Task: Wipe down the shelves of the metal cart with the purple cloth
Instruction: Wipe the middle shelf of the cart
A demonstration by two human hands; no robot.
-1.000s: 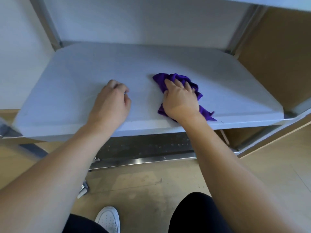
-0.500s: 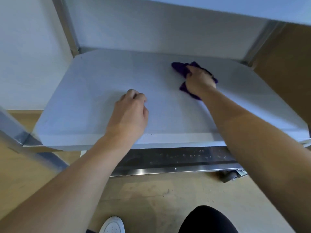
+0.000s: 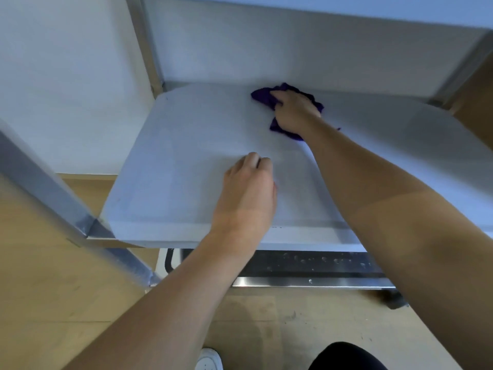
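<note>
Your right hand (image 3: 296, 113) clutches the cloth (image 3: 262, 96) under its fingers on the shelf (image 3: 186, 161); left hand (image 3: 248, 190) fingers curled, holding nothing.

Setting: plain indoor room, a utility or work space; the exact kind cannot be told.
Evidence:
- One stainless-steel metal cart (image 3: 89, 229) with an angle-section corner post (image 3: 40, 177), a flat brushed middle shelf (image 3: 173, 169) and a darker lower shelf (image 3: 306, 263) dotted with small specks.
- One caster (image 3: 394, 301) under the cart's right end.
- Wall (image 3: 66, 89): bare and white, behind the cart.
- Floor (image 3: 53, 289): light wood-look boards, scuffed.
- Brown panel (image 3: 474, 102) to the right; material unclear.
</note>
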